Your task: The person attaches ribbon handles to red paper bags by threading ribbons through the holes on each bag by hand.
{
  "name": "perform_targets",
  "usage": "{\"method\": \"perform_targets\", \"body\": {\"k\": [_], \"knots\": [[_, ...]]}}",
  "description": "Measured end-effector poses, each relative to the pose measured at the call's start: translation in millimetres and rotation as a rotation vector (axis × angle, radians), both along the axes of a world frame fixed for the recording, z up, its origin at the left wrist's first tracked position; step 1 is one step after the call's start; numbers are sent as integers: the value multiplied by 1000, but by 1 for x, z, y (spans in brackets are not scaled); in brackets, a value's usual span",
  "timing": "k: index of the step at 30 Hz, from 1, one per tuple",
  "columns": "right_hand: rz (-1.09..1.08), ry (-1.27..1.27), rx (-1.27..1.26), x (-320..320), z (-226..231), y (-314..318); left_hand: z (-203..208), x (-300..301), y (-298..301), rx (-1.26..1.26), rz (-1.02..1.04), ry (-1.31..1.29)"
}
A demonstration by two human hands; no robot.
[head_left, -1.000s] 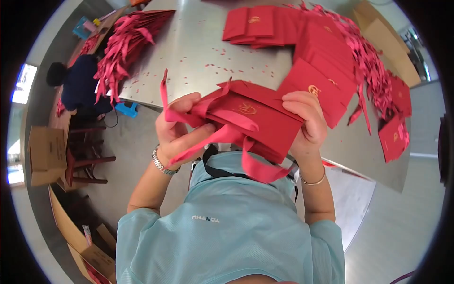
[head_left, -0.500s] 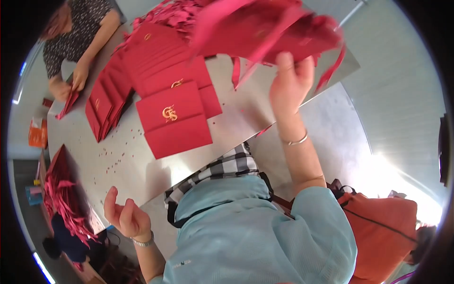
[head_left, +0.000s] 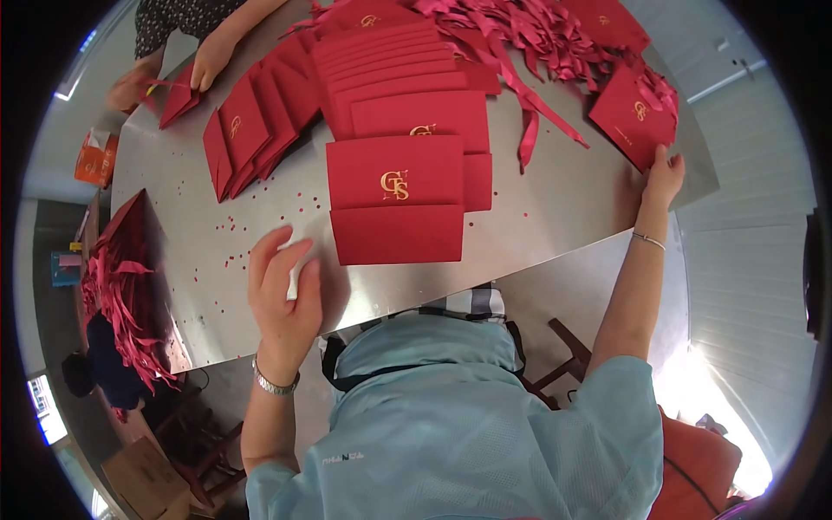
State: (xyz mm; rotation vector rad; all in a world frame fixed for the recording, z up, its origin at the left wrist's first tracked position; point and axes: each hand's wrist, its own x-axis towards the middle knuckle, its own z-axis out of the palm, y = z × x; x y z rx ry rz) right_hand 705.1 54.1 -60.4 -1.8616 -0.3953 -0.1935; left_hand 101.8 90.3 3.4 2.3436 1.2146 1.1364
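Observation:
My right hand is at the right end of the table, pinching the near corner of a flat red paper gift bag with a gold emblem and pink-red ribbon. Its fingertips are partly hidden by the bag. My left hand, fingers apart and holding nothing, hovers over the table's near edge. Just right of it lies the front red bag of an overlapping row, its lower part folded, with a gold emblem facing up. The row of stacked bags runs away behind it.
A fanned stack of red bags lies to the left, near a co-worker's hand on another bag. Loose ribbons heap at the far side. More ribboned bags sit at the left edge, an orange box beyond. Red paper dots dot the metal table.
My right hand has swung right and lowered the ribboned bags to the table's right end. My left hand has moved up and right over the table edge. The view has shifted too.

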Motion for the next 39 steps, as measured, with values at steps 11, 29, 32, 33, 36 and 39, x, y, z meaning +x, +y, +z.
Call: {"method": "perform_targets", "body": {"k": [11, 29, 32, 33, 36, 39], "knots": [[1272, -1069, -435, -214, 59, 39, 12, 48, 77, 204, -181, 300], [1364, -671, 410, -301, 96, 57, 13, -11, 56, -83, 112, 339], [1510, -519, 142, -369, 97, 48, 19, -28, 56, -146, 100, 366], [1609, -521, 15, -386, 95, 53, 21, -33, 53, -209, 111, 379], [1718, -419, -309, -416, 70, 60, 27, -36, 44, -128, 144, 479], [1740, -588, -267, -429, 53, 55, 17, -31, 42, -131, 101, 638]]}}
